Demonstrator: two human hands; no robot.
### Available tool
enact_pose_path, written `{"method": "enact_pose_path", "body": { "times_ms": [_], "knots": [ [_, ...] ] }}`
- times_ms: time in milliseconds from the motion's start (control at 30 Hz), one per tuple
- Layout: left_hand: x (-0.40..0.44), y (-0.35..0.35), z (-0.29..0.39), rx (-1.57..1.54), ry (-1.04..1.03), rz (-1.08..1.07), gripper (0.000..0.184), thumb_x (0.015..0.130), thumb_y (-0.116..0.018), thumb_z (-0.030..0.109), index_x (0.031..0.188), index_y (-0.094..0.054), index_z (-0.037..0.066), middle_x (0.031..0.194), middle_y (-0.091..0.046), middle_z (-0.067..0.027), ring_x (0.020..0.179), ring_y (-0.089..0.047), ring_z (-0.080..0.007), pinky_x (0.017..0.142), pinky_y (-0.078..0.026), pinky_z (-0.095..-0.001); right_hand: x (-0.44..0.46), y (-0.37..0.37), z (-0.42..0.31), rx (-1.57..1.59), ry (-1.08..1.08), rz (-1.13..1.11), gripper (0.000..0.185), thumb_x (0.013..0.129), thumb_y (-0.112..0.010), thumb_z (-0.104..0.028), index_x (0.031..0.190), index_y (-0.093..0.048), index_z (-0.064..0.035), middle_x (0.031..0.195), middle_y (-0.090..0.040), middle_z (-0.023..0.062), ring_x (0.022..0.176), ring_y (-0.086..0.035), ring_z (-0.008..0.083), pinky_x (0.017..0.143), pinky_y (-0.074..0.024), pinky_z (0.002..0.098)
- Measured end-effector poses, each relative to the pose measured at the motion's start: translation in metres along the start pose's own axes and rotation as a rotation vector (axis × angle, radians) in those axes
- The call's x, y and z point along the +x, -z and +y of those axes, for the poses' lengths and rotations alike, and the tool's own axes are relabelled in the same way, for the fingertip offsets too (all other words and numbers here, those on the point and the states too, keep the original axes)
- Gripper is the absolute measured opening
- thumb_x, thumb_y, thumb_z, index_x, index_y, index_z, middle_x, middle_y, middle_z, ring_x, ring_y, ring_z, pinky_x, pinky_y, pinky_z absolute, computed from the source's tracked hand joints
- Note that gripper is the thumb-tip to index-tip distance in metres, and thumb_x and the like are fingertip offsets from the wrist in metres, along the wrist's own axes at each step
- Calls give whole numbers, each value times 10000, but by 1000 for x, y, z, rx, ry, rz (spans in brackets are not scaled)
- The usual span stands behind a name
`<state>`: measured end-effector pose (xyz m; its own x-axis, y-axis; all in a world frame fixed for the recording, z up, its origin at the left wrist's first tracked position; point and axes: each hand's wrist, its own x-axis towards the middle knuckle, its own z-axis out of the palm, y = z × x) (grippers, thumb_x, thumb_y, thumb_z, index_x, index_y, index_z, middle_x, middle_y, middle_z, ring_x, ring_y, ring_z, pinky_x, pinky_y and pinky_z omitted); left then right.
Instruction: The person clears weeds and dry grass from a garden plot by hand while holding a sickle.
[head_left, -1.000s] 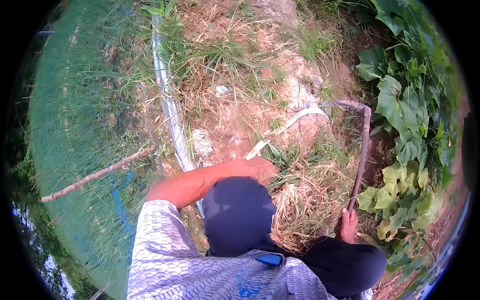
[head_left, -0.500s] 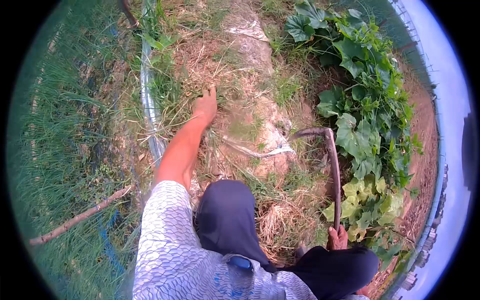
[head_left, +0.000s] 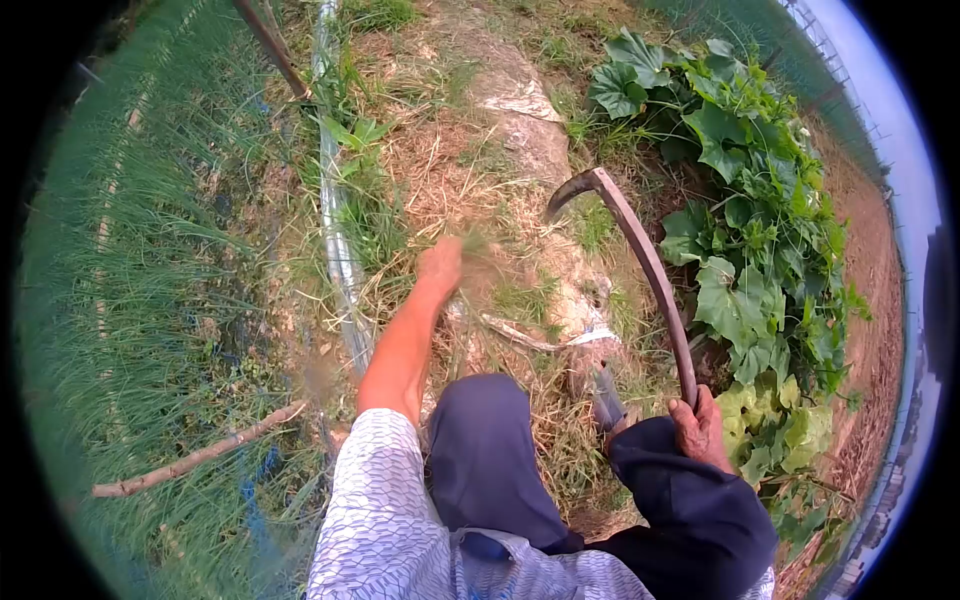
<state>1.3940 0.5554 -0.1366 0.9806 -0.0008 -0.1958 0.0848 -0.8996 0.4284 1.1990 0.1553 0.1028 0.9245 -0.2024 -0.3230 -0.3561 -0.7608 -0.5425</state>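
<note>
R hand (head_left: 703, 430), lower right of ctr, grip clamped on sickle (head_left: 651, 262) handle; blade up at upper ctr, clear of ground. L hand (head_left: 440, 268) near ctr, low over dry grass (head_left: 430, 200), fingers blurred, can't tell if grip's apart or on grass. Surface: soil (head_left: 515, 140) w/ weeds. Outdoors: silvery strip (head_left: 335, 215) L of ctr, leafy vine (head_left: 735, 300) R, stick (head_left: 200, 455) lower L, sky (head_left: 885, 130) upper R.

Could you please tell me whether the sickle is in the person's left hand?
No, the right hand grips the sickle, while the left hand is stretched out apart from it.
</note>
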Motion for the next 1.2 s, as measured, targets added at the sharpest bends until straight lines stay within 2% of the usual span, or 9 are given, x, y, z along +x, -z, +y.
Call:
{"method": "enact_pose_path", "body": {
  "times_ms": [133,333,467,600,667,867,1033,1167,1200],
  "knots": [
    [4,18,12,7,86,-57,280,894,-478,88,1142,-608,80,1123,-604,-209,1003,-625,-413,831,-523,-488,53,-29,13,86,27,-141,336,859,-650,-315,896,-506,-14,675,-492,66,626,-464,166,571,-409,354],
    [5,20,23,-32,150,-93,253,914,-477,139,1079,-617,6,1103,-624,-226,984,-631,-422,823,-510,-512,130,-45,-43,592,-294,-507,291,953,-535,-383,886,-431,-121,595,-380,-49,438,-350,67,392,-307,249],
    [-2,18,32,-74,242,-162,264,926,-474,181,1075,-602,4,1108,-617,-210,975,-635,-409,814,-508,-507,158,-93,-12,432,-240,-563,316,962,-508,-399,878,-452,-100,593,-402,-27,455,-385,80,414,-351,260],
    [1,19,29,30,259,-28,215,930,-451,149,1001,-591,3,1025,-608,-196,908,-640,-377,800,-513,-491,133,-95,114,84,9,-546,338,964,-515,-398,924,-547,-64,604,-417,-27,543,-398,71,481,-349,251],
    [-5,30,25,12,276,-30,213,940,-415,130,987,-575,-3,991,-589,-187,851,-623,-339,795,-506,-479,130,-75,98,279,-226,-594,321,966,-529,-393,906,-523,-77,599,-416,-36,511,-402,66,446,-343,256],
    [-6,22,20,71,262,-26,194,930,-414,126,982,-567,19,1042,-582,-178,865,-615,-348,807,-491,-497,205,-112,-7,504,-225,-581,321,967,-532,-394,874,-475,-92,581,-411,-40,429,-397,75,371,-331,274],
    [4,35,12,111,192,62,106,868,-508,156,896,-540,59,869,-592,-165,820,-607,-385,727,-481,-499,196,-146,33,18,145,-536,449,960,-503,-433,954,-529,15,606,-482,121,585,-550,289,561,-428,434],
    [0,42,18,104,193,-67,139,895,-462,116,939,-579,54,916,-616,-160,842,-621,-339,755,-481,-477,195,-128,-2,431,-267,-705,317,953,-561,-364,936,-543,-48,574,-430,-5,453,-417,107,409,-345,296],
    [0,36,17,99,202,-43,138,896,-459,110,942,-577,54,907,-612,-158,831,-616,-339,749,-478,-474,202,-129,-1,522,-216,-689,261,955,-570,-340,910,-518,-88,571,-386,-61,419,-332,45,360,-267,240]
  ]
}}
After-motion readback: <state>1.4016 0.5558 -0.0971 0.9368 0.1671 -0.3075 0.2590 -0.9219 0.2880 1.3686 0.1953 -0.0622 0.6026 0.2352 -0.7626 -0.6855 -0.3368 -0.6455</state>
